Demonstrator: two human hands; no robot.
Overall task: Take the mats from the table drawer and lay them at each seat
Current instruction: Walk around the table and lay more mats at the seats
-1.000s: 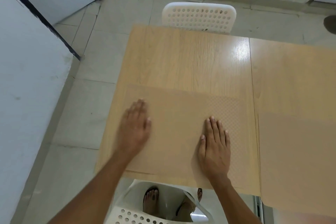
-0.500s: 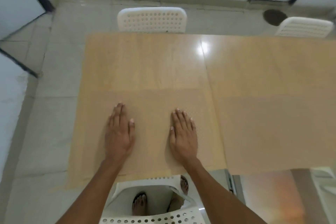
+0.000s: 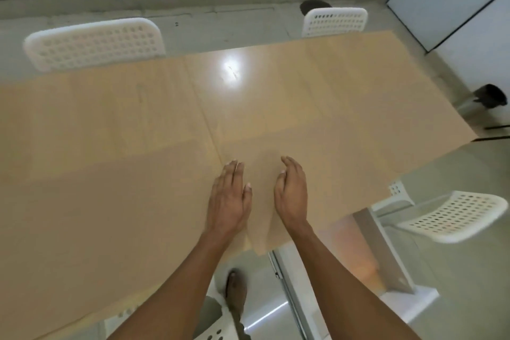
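Note:
Two tan mats lie side by side along the near edge of the light wooden table [image 3: 248, 96]. The left mat [image 3: 110, 201] covers the near left part. The right mat [image 3: 345, 174] lies past the table seam and its near corner juts over the edge. My left hand [image 3: 229, 199] hovers flat, fingers loosely together, at the gap between the two mats. My right hand [image 3: 292, 190] is beside it over the right mat, slightly cupped and tilted on its edge. Neither hand holds anything. The picture is blurred by motion.
White perforated chairs stand at the far left [image 3: 93, 44], the far right [image 3: 335, 22] and the near right [image 3: 452, 218]. Another chair back [image 3: 215, 335] is below me by my foot. An open drawer rail [image 3: 287, 292] shows under the table edge. A dark object [image 3: 491, 95] sits on the floor at right.
My view has swung to the right. Both hands have lifted off the left mat and moved right to the seam, now closer together over the edge of the right mat.

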